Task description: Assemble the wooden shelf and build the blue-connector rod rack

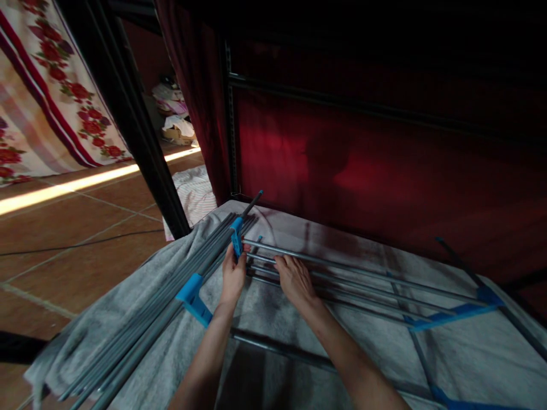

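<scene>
A partly assembled rack of grey metal rods and blue plastic joints lies on a grey blanket [342, 239]. My left hand [233, 279] is closed on a blue plastic bracket [236, 234] at the rods' left ends, with the thumb along its side. Close to it, my right hand [294, 278] is bent over the parallel metal rods [363, 275], its fingers closed on them. Those rods run rightward into another blue bracket [457, 314]. Nearer me sits one more blue bracket [195, 297] on a thicker tube. My palms hide parts of the rods.
A bundle of loose metal rods [141, 310] lies along the blanket's left side. A dark upright post [141, 131] stands at the left, with a floral curtain [55, 97] beyond the tiled floor [85, 228]. Dark red cloth [384, 182] hangs behind the blanket.
</scene>
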A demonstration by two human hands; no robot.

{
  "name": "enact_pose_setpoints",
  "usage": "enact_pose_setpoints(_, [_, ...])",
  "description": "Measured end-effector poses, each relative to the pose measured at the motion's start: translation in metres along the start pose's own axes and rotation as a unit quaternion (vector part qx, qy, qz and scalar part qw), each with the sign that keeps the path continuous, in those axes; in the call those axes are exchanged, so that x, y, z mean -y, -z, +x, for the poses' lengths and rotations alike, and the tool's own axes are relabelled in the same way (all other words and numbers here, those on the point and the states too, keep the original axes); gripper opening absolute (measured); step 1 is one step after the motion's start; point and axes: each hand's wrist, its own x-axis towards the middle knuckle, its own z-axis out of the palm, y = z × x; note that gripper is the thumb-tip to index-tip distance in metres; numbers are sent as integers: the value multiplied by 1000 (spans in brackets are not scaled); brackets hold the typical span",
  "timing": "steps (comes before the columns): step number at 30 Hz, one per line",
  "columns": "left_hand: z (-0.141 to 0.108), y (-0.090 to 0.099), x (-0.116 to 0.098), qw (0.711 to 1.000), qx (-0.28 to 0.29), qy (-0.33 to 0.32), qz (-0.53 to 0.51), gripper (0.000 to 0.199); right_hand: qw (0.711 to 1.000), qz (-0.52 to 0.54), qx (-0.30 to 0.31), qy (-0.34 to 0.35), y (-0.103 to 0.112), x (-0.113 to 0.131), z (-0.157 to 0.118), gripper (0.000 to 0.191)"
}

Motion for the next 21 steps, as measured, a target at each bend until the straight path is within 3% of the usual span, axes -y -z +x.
enact_pose_setpoints(7, [-2, 3, 10, 999, 36, -10, 5, 34, 1000, -23, 8, 1, 0, -1, 2, 33])
enact_pose_setpoints(12, [-9, 0, 22, 999, -19, 11, 40, 26, 1000, -12, 18, -12, 8, 3, 4, 28])
enact_pose_setpoints(21, [-5, -9, 23, 999, -25, 30, 26, 18, 998, 22, 62, -23, 17, 14, 12, 29])
